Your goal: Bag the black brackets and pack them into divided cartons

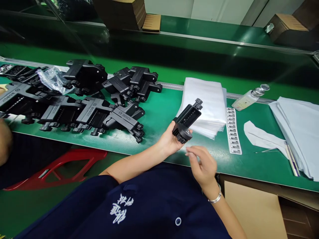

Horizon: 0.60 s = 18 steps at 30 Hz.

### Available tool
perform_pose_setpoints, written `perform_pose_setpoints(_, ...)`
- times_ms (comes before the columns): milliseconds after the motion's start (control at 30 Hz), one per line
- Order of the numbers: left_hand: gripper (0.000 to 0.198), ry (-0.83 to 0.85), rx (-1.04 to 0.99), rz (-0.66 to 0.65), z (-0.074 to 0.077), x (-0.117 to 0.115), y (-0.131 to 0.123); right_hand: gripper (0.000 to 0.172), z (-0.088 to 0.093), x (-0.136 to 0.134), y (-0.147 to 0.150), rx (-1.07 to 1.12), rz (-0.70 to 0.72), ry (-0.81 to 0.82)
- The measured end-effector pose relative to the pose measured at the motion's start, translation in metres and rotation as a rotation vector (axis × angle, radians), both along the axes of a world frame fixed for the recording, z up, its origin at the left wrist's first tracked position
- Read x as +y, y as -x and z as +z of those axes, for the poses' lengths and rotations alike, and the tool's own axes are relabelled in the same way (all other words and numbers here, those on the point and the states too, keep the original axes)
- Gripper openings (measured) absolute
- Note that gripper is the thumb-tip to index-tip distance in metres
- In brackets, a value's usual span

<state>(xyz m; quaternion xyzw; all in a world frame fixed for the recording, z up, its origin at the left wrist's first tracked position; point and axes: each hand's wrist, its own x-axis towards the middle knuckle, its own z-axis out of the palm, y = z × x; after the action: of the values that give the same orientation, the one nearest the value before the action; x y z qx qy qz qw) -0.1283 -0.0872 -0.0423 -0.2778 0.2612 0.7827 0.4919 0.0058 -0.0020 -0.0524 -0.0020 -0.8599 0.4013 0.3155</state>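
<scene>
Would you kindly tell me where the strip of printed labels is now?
In the head view, the strip of printed labels lies right of centre on the green bench, right of the stack of plastic bags and below-left of the bottle.

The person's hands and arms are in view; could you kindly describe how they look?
The left hand and right hand are ungloved. A silver-coloured bangle circles the right wrist; none shows on the left. A dark navy sleeve leaves the left forearm bare.
</scene>
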Motion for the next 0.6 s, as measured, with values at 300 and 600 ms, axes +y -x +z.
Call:
perform_pose_setpoints(300,0.036,-0.047,0.131,-0.282,-0.002,-0.013,-0.004,0.039,0.012,0.036,0.011,-0.215,0.217,-0.607)
perform_pose_setpoints(600,0.038,-0.153,0.47,-0.584,-0.021,-0.044,0.001,0.049,0.003,0.022,0.024,0.009,-0.001,-0.437)
